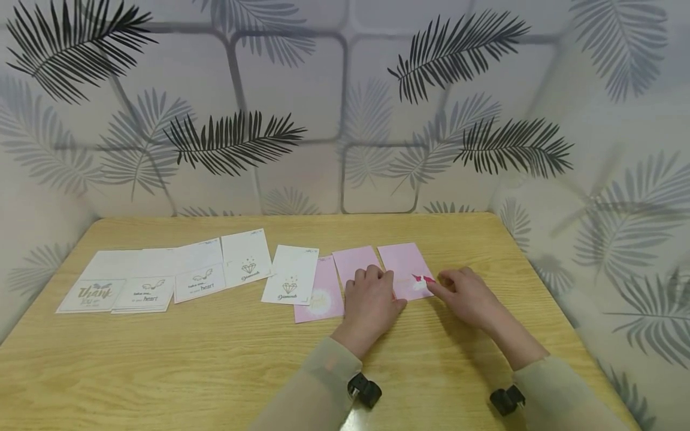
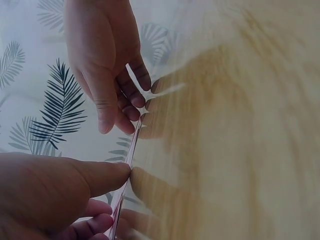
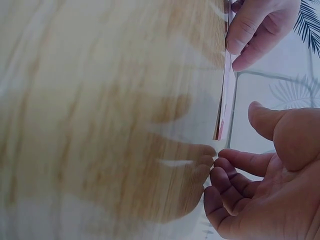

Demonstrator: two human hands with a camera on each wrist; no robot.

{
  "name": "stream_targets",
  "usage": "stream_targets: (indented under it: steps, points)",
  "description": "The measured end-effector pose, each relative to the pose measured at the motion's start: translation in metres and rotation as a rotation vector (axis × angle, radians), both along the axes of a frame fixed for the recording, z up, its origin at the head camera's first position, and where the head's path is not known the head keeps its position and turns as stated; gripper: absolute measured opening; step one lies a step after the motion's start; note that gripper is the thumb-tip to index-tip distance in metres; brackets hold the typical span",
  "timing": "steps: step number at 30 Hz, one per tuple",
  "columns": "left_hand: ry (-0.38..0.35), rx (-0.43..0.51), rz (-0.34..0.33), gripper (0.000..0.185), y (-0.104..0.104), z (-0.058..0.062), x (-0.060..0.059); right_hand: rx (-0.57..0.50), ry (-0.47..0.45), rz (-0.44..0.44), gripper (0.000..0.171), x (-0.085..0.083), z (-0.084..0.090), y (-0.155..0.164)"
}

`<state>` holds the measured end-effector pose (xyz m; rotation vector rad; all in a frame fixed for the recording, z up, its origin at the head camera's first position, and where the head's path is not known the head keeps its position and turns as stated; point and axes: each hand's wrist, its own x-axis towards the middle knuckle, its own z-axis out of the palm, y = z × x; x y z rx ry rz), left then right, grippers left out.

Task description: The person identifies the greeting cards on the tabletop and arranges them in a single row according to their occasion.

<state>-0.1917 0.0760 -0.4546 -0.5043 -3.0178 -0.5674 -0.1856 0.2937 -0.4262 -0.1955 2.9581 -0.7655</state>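
Left hand (image 1: 371,299): rests palm-down on the middle pink card (image 1: 353,263), fingers (image 1: 372,276) loosely bent; the left wrist view shows its thumb against a card edge, not a firm hold.
Right hand (image 1: 468,295): fingers relaxed, tips touching the near right corner of the right pink card (image 1: 405,266); nothing clasped that I can see.
Right pink card: lies flat, right of the surface's middle, long axis running from near edge to far edge, a small red-and-white picture at its near end.
Key relation: that card lies just to the left of the right fingers and beyond them; the right hand is on its corner, the left hand just beside its left edge.
Third pink card (image 1: 320,296): left of the left hand, part-covered.
White cards (image 1: 200,272): a row toward the surface's (image 1: 215,365) left edge, well apart from both hands.
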Motion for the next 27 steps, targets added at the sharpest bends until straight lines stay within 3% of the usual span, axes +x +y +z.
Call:
stream_targets:
  steps: [8, 27]
  points:
    - [-0.001, -0.005, -0.002, 0.038, 0.0011, -0.0014, 0.0002, -0.001, -0.017, -0.009, 0.05, 0.0003, -0.0013, 0.0003]
    - [-0.012, 0.001, 0.005, 0.036, 0.0016, -0.0017, 0.0, -0.058, -0.065, -0.024, 0.047, 0.0, 0.0021, -0.0022]
